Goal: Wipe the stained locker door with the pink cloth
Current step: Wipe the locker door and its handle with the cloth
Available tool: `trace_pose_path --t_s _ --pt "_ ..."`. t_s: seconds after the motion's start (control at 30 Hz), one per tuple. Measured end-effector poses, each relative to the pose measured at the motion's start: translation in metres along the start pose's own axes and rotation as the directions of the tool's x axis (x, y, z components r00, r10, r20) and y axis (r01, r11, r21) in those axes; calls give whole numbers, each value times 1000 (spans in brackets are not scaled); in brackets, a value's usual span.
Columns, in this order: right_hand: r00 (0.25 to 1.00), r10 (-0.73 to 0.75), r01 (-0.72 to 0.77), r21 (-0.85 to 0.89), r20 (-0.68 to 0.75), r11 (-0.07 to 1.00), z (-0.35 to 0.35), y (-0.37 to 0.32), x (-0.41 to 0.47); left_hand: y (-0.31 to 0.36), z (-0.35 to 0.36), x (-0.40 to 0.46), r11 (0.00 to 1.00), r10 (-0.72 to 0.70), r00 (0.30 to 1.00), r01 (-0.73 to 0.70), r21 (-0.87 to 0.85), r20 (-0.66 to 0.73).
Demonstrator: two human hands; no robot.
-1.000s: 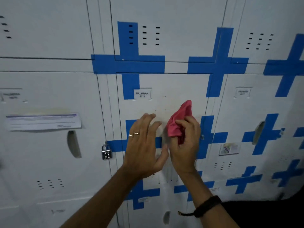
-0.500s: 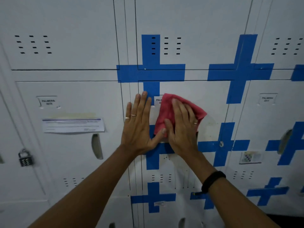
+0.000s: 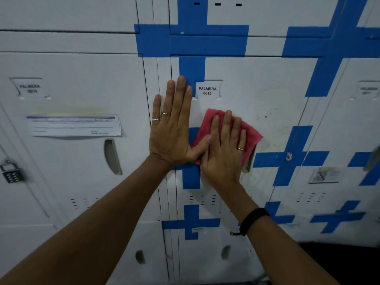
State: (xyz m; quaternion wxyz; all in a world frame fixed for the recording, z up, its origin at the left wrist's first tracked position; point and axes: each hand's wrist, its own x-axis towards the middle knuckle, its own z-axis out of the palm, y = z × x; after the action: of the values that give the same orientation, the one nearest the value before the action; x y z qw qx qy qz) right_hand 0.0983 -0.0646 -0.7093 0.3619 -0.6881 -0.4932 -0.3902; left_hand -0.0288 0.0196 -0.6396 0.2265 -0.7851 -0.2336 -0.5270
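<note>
The stained locker door (image 3: pixel 267 95) is white with blue tape crosses and a label reading PALMERA 0015 (image 3: pixel 207 90). Dark specks and yellowish smudges show on it to the right of the cloth. The pink cloth (image 3: pixel 249 133) lies flat against the door below the label. My right hand (image 3: pixel 224 149) presses on it with the palm flat and fingers spread. My left hand (image 3: pixel 174 126) rests flat on the door's left edge, fingers up, its thumb touching the cloth's left corner. The cloth covers part of the door's handle recess.
A neighbouring locker on the left carries a paper notice (image 3: pixel 74 125) and a handle recess (image 3: pixel 112 156). A combination padlock (image 3: pixel 11 171) hangs at the far left. A lock hasp (image 3: pixel 289 156) sits right of the cloth. More lockers run below and to the right.
The cloth, first bunched in my right hand off the door, is now spread flat under my palm. It has slid down below the label. My left hand has flattened on the door.
</note>
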Motion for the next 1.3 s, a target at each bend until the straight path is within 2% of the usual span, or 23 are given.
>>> trace_pose_path --t_s 0.17,0.37,0.53,0.73,0.83,0.93,1.1,1.3 --pt "998 -62 62 -9 27 998 19 5 -45 1 -3 -1 1000 -5 1000 5 19 1" --pt "981 -146 146 11 125 989 48 26 -128 0 -4 1 997 -1 1000 2 76 -24" --pt "938 -182 174 52 294 983 64 49 -201 3 -4 -2 994 3 999 1 105 -36" --pt "964 -198 190 59 176 980 62 23 -155 -2 -7 2 989 7 997 4 145 -77" --pt "932 -303 299 50 197 953 70 44 -181 1 -3 0 987 9 996 5 162 -84" --pt "863 -408 429 -5 298 903 72 81 -214 5 -2 -4 987 1 997 11 158 -76" --pt "848 -324 344 29 419 939 54 126 -216 4 0 -4 988 4 996 9 153 -86" --pt "897 -188 252 -114 400 961 35 190 -220 5 2 -4 989 4 995 11 151 -98"
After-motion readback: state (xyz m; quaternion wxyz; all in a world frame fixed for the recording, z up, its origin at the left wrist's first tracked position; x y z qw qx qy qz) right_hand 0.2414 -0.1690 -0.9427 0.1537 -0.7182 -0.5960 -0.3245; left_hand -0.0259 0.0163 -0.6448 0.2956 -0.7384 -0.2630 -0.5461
